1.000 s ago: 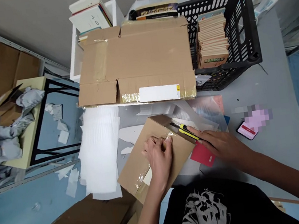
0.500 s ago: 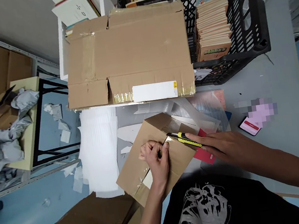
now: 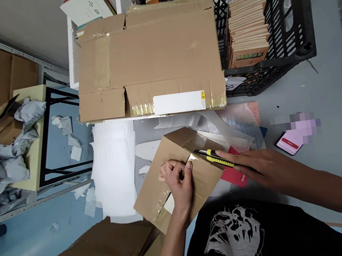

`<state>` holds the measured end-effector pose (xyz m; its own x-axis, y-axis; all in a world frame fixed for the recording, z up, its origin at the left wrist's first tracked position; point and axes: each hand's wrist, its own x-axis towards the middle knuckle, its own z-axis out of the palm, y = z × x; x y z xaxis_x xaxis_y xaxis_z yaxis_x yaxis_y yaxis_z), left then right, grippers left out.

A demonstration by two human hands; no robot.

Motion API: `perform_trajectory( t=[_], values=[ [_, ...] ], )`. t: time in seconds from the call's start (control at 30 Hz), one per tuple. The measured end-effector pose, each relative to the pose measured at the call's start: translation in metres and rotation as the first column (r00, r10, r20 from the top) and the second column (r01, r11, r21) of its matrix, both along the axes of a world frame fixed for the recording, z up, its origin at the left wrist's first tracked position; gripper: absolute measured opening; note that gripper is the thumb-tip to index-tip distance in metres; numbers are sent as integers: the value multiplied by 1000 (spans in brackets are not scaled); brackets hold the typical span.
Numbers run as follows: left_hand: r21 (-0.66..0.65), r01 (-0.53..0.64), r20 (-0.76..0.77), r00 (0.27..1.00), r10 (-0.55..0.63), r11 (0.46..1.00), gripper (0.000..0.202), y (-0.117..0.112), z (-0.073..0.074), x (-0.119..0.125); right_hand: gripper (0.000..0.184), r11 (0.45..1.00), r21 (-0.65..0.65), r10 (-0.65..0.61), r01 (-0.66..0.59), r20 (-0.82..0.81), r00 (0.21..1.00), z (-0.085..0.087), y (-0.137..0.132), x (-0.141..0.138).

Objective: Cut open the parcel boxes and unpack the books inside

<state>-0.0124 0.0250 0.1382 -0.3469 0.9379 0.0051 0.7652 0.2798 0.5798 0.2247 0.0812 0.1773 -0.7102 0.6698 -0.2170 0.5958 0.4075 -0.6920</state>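
A small brown cardboard box (image 3: 152,176) lies at an angle in front of me, with strips of clear tape along its middle seam. My left hand (image 3: 179,181) is closed at that seam, its fingers curled against the box's top and its thumb near the flap edge. In my right hand (image 3: 254,165) is a yellow and black utility knife (image 3: 219,159). Its blade points left, over the taped end of the seam at the box's far right edge. Whether the blade touches the tape I cannot tell. Red card (image 3: 236,177) shows partly beneath the box's right side.
Behind stand a large flattened-looking carton (image 3: 149,55) and a black plastic crate (image 3: 293,49) with a stack of booklets (image 3: 248,29). White foam sheets (image 3: 115,173) lie to the left, a phone (image 3: 290,142) to the right. Another carton (image 3: 99,251) sits at lower left.
The utility knife in my right hand has shifted slightly right, its tip drawing back a little from my left thumb. My left hand and the box hold almost still; the view has shifted slightly.
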Motion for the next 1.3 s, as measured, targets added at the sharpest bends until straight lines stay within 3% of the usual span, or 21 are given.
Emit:
perform_trajectory(
  t=[0.8, 1.3],
  values=[
    [6, 35, 73, 997, -36, 999, 39, 3, -10, 4, 49, 940, -337, -74, 57, -38, 997, -1, 23, 1],
    [27, 24, 85, 996, -26, 999, 40, 2, -14, 7, 47, 918, -388, -104, 84, -30, 994, 6, 5, 9]
  ],
)
